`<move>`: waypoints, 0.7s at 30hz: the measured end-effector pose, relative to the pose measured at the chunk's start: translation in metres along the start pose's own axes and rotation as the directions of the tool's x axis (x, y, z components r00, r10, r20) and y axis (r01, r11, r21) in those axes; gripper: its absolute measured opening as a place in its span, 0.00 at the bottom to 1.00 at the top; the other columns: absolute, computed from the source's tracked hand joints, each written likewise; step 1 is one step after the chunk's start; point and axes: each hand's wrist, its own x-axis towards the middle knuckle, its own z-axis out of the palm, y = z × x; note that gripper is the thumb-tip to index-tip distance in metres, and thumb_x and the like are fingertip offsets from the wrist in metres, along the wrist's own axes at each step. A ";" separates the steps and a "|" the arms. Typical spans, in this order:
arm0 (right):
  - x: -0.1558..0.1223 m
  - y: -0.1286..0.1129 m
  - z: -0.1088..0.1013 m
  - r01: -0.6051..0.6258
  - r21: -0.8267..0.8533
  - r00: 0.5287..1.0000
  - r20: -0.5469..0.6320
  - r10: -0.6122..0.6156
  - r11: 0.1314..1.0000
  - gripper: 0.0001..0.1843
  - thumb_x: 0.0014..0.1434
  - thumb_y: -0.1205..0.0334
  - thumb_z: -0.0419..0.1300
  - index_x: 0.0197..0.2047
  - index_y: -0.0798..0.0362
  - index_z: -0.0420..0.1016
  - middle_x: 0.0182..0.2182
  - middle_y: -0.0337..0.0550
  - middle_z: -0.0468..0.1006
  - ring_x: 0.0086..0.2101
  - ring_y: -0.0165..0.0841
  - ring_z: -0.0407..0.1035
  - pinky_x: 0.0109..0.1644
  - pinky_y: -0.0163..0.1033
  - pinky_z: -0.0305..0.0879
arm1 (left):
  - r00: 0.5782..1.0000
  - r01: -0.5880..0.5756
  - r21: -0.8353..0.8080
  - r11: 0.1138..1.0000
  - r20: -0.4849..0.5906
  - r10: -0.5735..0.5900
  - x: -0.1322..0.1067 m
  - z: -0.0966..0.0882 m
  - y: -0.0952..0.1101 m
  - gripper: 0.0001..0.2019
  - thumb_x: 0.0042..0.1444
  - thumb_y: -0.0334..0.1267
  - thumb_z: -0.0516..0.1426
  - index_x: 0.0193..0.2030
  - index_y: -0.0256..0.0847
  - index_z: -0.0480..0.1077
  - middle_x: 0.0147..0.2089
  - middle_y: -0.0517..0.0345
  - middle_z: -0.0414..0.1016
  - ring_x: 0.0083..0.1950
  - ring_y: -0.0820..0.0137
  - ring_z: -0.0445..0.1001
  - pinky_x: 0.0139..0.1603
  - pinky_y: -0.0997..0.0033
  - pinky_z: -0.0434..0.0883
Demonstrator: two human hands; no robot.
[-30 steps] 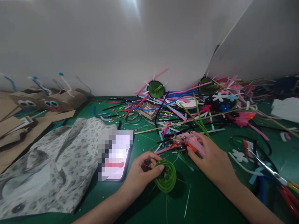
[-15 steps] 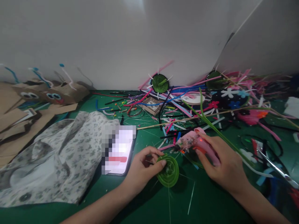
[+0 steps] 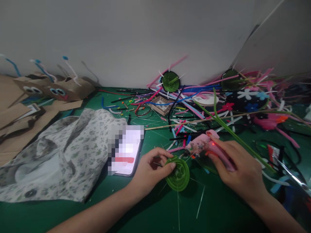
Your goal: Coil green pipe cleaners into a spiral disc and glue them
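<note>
My left hand (image 3: pixel 159 170) pinches the rim of a green coiled disc (image 3: pixel 182 179) between thumb and fingers, its ringed face tilted toward me. Clear glue shows near the disc's middle, and thin glue strings trail below it. In my right hand (image 3: pixel 240 161) is a pink hot glue gun (image 3: pixel 213 139), with a small red light lit on its body. Its nozzle end, crusted with dried glue and scraps, points left and sits just above and right of the disc, apart from it. Fingers near the orange trigger partly hide the gun's handle.
To the left lie a phone (image 3: pixel 126 152), a patterned cloth (image 3: pixel 65 155) and cardboard pieces with googly-eyed paper-bag figures (image 3: pixel 62 89). Pipe cleaners and scraps pile behind my hands, beside a flower-covered black piece (image 3: pixel 239 102). Scissors (image 3: pixel 291 173) lie at right on the green table (image 3: pixel 136 210).
The whole view has shifted slightly, so everything appears a little higher and further right. Both hands keep their holds on the disc and the glue gun.
</note>
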 end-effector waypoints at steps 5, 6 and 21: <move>0.001 0.000 -0.001 0.003 -0.020 1.000 0.002 -0.003 1.000 0.17 0.59 0.66 0.60 0.53 0.53 0.70 0.39 0.43 0.74 0.36 0.32 0.71 0.39 0.35 0.67 | 1.000 0.000 0.008 1.000 -0.001 0.000 0.000 0.000 0.000 0.09 0.48 0.37 0.64 0.36 0.39 0.71 0.27 0.66 0.63 0.27 0.79 0.63 0.25 0.81 0.60; 0.001 -0.001 -0.001 0.003 -0.028 1.000 0.005 -0.003 1.000 0.17 0.59 0.66 0.61 0.53 0.53 0.70 0.39 0.43 0.74 0.36 0.32 0.71 0.39 0.34 0.67 | 1.000 0.000 0.009 1.000 -0.002 0.000 -0.001 0.000 0.001 0.09 0.48 0.37 0.64 0.36 0.39 0.71 0.26 0.66 0.63 0.27 0.79 0.63 0.25 0.81 0.59; -0.002 0.000 0.000 0.015 -0.047 0.999 0.032 -0.013 0.999 0.19 0.59 0.66 0.60 0.55 0.51 0.69 0.38 0.43 0.74 0.35 0.32 0.71 0.37 0.34 0.67 | 1.000 0.003 0.043 0.999 0.007 -0.003 -0.001 -0.001 0.000 0.09 0.49 0.38 0.64 0.36 0.39 0.72 0.26 0.66 0.63 0.26 0.79 0.63 0.25 0.81 0.59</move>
